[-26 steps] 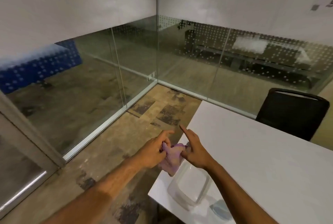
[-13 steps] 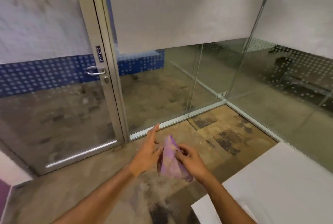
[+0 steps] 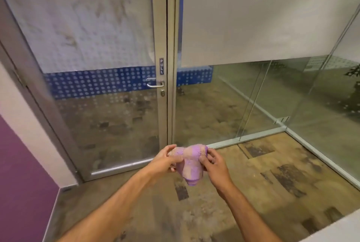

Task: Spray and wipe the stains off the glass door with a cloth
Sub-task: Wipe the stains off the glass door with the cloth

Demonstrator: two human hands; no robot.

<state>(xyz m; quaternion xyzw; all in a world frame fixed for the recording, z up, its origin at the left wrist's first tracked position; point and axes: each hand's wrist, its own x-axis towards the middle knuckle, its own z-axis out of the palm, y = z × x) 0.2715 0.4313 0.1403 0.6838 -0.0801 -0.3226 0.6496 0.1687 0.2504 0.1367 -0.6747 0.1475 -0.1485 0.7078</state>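
left hand (image 3: pixel 164 160), right hand (image 3: pixel 213 163): fingers pinching bunched purple cloth (image 3: pixel 190 162) between them, chest-high; glass door (image 3: pixel 101 78) beyond, smeared upper pane, untouched (no spray bottle in view); step: readying cloth; next: fetch spray, approach door

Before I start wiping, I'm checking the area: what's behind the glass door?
Through the glass door, patchy brown floor shows low down. Its frosted, stained upper band and blue dotted strip hide whatever lies higher.

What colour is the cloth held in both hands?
Light purple cloth, with pinkish patches; seen in the head view.
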